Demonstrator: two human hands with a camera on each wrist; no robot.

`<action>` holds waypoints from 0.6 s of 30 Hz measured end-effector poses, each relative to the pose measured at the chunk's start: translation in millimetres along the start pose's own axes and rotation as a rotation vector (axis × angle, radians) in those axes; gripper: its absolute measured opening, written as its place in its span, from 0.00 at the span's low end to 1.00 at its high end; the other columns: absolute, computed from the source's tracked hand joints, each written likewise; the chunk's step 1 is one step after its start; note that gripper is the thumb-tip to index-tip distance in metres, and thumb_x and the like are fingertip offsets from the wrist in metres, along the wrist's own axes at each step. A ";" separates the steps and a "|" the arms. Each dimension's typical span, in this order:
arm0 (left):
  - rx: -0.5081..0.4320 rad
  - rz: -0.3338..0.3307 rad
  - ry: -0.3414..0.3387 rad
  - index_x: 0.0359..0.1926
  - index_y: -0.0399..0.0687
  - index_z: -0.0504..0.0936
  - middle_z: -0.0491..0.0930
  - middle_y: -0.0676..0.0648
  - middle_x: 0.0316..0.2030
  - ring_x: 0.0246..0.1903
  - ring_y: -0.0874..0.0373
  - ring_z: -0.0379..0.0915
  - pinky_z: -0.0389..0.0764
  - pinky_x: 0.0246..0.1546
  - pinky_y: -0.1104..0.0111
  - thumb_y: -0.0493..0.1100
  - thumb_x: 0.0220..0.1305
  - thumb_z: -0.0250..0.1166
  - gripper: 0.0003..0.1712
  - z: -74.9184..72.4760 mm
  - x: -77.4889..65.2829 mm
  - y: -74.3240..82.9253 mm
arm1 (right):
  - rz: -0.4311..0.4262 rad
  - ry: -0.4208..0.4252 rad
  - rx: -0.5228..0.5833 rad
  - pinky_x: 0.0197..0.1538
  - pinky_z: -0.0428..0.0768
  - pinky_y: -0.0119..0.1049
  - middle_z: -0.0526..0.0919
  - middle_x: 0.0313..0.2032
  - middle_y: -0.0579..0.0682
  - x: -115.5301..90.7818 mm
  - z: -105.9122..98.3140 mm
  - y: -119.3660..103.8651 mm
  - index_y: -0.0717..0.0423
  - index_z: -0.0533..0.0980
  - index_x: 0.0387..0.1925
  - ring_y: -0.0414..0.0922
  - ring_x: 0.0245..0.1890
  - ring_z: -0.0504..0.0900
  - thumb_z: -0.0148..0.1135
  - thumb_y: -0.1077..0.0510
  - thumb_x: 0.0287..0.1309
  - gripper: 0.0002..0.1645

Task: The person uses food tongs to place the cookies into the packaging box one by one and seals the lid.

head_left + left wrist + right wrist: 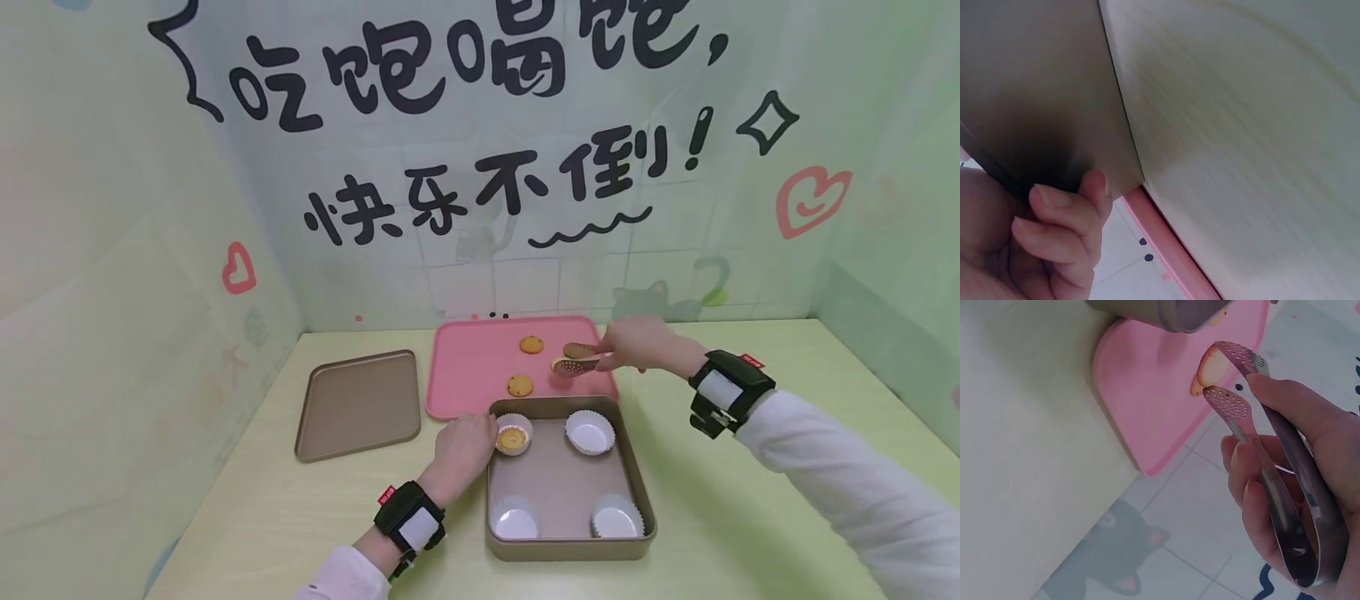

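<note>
My right hand (637, 343) holds metal tongs (1291, 481) with perforated tips over the pink tray (472, 358). A cookie (1213, 367) sits between the tong tips, tilted on edge. Two chocolate-chip cookies, one farther back (531, 344) and one nearer (520, 385), lie on the tray. With curled fingers my left hand (463, 454) grips the left wall of a deep baking pan (566, 550) near its far corner. Inside the pan, a paper cup (522, 423) beside that hand contains a cookie (512, 439). White paper cups occupy the far right (590, 432), near left (515, 518) and near right (617, 517) corners.
A shallow brown baking sheet (360, 408) lies on the table left of the pink tray. The deep pan stands right against the tray's near edge. Behind the table (720, 467) rises a printed backdrop (480, 275), with side panels at left and right.
</note>
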State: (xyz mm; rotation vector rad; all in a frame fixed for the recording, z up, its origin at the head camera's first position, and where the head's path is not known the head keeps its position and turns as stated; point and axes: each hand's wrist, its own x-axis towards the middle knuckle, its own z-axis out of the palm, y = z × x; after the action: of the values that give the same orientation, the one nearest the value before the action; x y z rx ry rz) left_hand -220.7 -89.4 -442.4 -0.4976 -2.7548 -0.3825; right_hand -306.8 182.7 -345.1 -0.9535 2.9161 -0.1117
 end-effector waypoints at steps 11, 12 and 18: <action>0.043 0.037 -0.010 0.17 0.41 0.72 0.62 0.50 0.09 0.10 0.56 0.67 0.67 0.05 0.66 0.39 0.63 0.55 0.17 -0.7 1.2 -0.5 | -0.103 0.040 -0.135 0.13 0.65 0.31 0.68 0.12 0.35 -61.6 -39.2 -22.0 0.45 0.75 0.21 0.31 0.07 0.65 0.67 0.47 0.46 0.11; 0.054 0.042 -0.011 0.17 0.41 0.72 0.63 0.50 0.10 0.10 0.55 0.67 0.67 0.06 0.66 0.39 0.63 0.55 0.16 -0.7 1.4 -0.6 | -0.125 0.057 -0.170 0.13 0.64 0.31 0.66 0.12 0.35 -67.3 -38.5 -24.3 0.45 0.74 0.20 0.32 0.08 0.64 0.67 0.46 0.45 0.12; 0.069 0.057 0.014 0.16 0.41 0.72 0.64 0.49 0.09 0.10 0.53 0.69 0.68 0.06 0.64 0.39 0.62 0.56 0.17 1.5 0.0 0.4 | -0.133 0.080 -0.280 0.13 0.64 0.34 0.64 0.12 0.35 -88.6 -27.0 -38.7 0.46 0.76 0.22 0.36 0.12 0.64 0.68 0.44 0.42 0.13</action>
State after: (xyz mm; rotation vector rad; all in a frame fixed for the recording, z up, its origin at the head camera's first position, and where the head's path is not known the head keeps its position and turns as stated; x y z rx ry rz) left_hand -220.9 -88.6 -443.7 -0.5517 -2.7230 -0.2747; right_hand -215.2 205.3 -310.7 -1.2091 2.9926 0.2651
